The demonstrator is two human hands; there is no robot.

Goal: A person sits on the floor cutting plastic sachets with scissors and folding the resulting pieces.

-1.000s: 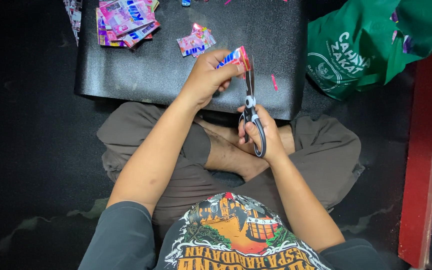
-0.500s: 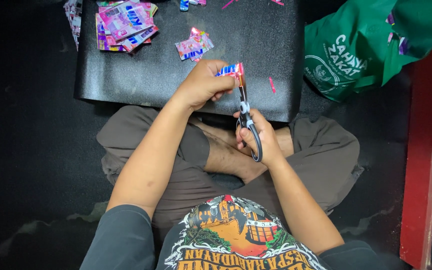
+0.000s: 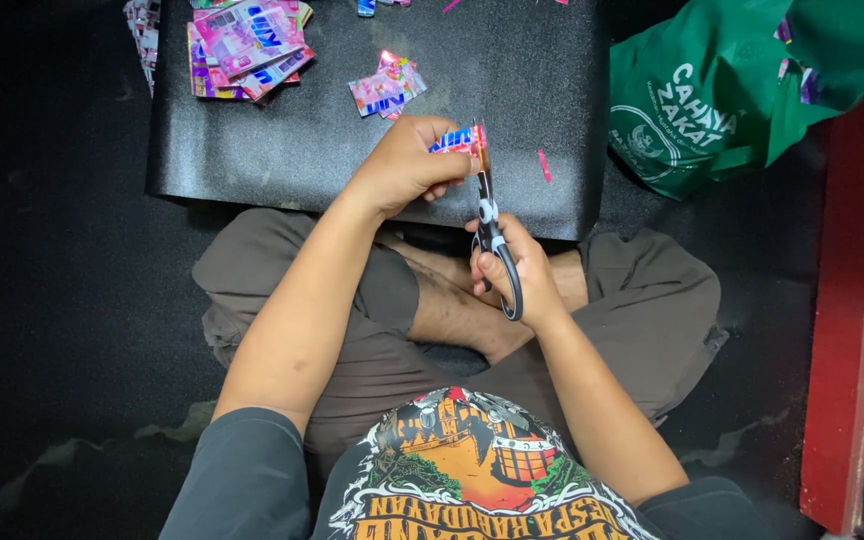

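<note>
Seated cross-legged on the dark floor (image 3: 62,300), behind a black mat (image 3: 352,150) spread flat. Off to the right, a crumpled green bag (image 3: 712,100) beside a red frame (image 3: 847,300). At the mat's far left corner, a stack of pink wrappers (image 3: 242,45); nearer the middle, a smaller loose cluster (image 3: 387,88). Left hand (image 3: 402,165) above the mat's near edge, grip clenched around a pink-and-blue wrapper (image 3: 457,140). Right hand (image 3: 517,270), grip closed through the handles of black scissors (image 3: 487,215), blades meeting the wrapper's right edge. Just right of that, a thin pink sliver (image 3: 544,165).
</note>
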